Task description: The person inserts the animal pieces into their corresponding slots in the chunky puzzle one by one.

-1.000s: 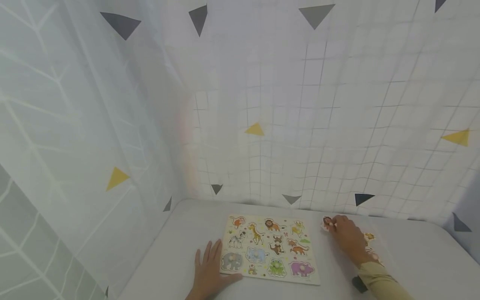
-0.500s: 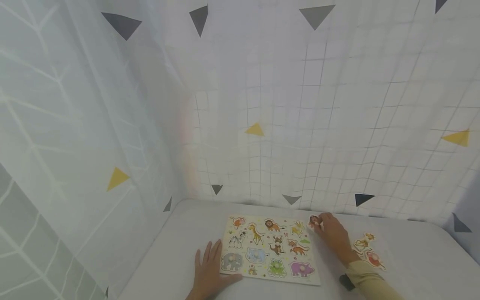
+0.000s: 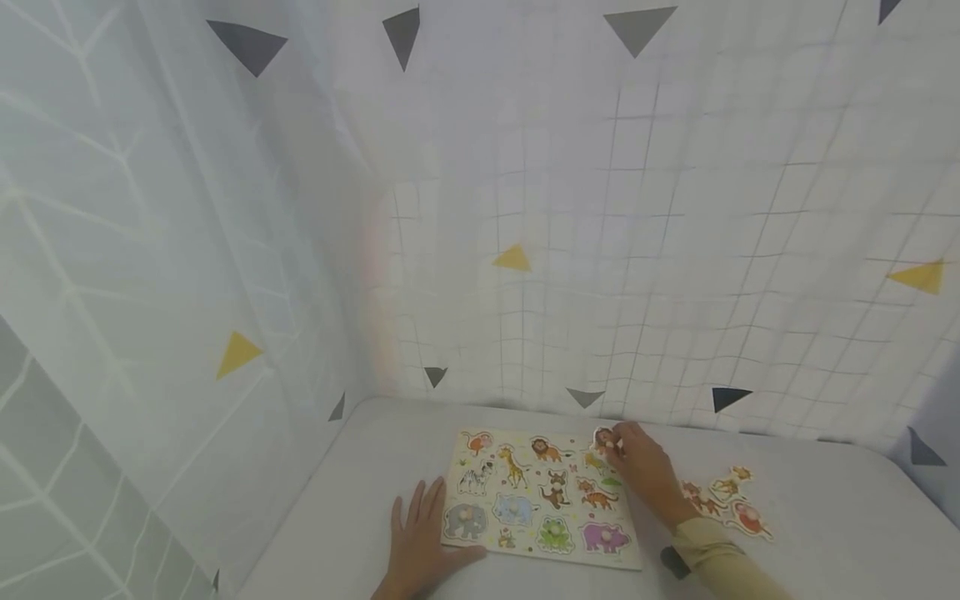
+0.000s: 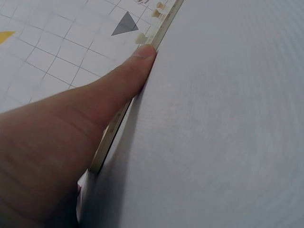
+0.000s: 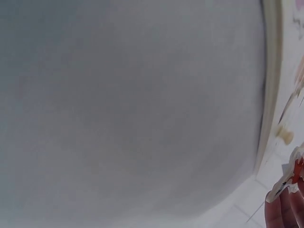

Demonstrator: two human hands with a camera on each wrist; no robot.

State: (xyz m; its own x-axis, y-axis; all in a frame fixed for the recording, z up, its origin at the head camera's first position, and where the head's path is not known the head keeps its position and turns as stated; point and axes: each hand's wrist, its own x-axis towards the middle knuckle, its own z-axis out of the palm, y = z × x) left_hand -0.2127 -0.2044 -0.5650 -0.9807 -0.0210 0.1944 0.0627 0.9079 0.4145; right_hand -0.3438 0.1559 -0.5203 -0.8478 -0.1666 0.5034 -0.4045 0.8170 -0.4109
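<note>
A wooden animal puzzle board [image 3: 540,557] lies on the table. My left hand [image 3: 420,537] rests flat at its lower left corner, fingers spread; in the left wrist view the thumb [image 4: 123,78] presses along the board's front edge. My right hand [image 3: 647,471] pinches a lion puzzle piece [image 3: 603,439] over the board's top right corner, overlapping the goat picture [image 3: 594,462]. In the right wrist view the piece's edge [image 5: 295,172] shows between the fingertips [image 5: 274,209]. Knobbed pieces sit along the board's front row, among them a grey elephant [image 3: 465,523] and a green frog [image 3: 555,536].
Right of the right forearm lie loose puzzle pieces: a giraffe [image 3: 729,483], a red monkey [image 3: 752,520] and a brown-orange animal piece [image 3: 702,498]. A patterned cloth wall [image 3: 570,317] rises behind the white table [image 3: 360,467], and another stands at the left.
My right hand has carried the lion piece leftward from the table beside the board to over its top right corner, uncovering the loose pieces. My left hand has stayed put.
</note>
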